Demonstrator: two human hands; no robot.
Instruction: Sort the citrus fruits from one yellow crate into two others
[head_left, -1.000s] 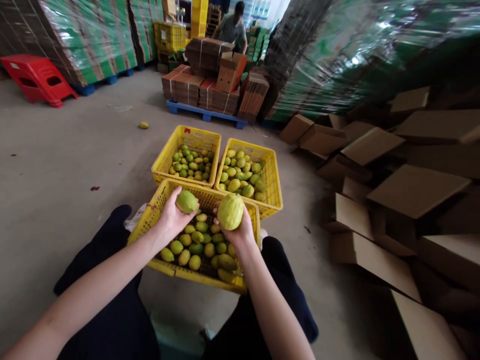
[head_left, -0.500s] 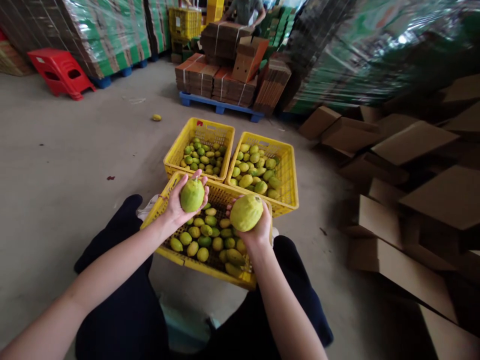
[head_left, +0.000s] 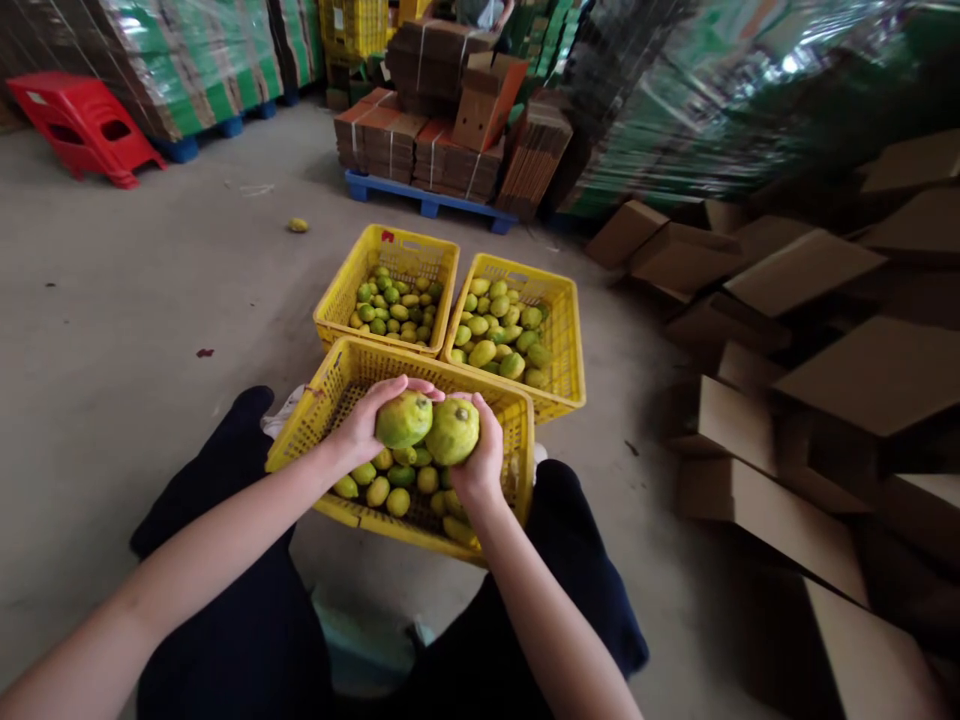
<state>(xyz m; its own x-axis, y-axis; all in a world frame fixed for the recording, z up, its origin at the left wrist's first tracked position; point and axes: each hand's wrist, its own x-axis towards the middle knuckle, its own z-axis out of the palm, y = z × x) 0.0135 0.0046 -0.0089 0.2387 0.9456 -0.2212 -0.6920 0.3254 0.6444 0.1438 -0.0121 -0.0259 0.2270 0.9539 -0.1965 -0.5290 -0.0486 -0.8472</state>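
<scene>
Above the near yellow crate [head_left: 360, 518], my left hand [head_left: 363, 418] is closed around a green-yellow lemon [head_left: 403, 420]. Beside it, my right hand [head_left: 484, 462] grips another green-yellow lemon [head_left: 453, 431] from the right and below. The two fruits are side by side and look to be touching. Below them in the crate lie several loose lemons [head_left: 377, 491], partly hidden by my hands. Behind stand two more yellow crates, a left one [head_left: 324, 312] and a right one [head_left: 568, 345], both holding lemons.
One lemon [head_left: 298, 225] lies on the concrete floor at the left, with a red stool [head_left: 86, 125] farther back. Flattened cartons [head_left: 375, 135] are stacked on a blue pallet [head_left: 397, 195]. Open cardboard boxes [head_left: 750, 430] crowd the right side. Part of a person shows at the back.
My hands have come together over the near crate, bringing the two lemons side by side. Both lemons are turned differently. The view has shifted slightly, moving the surroundings left and up.
</scene>
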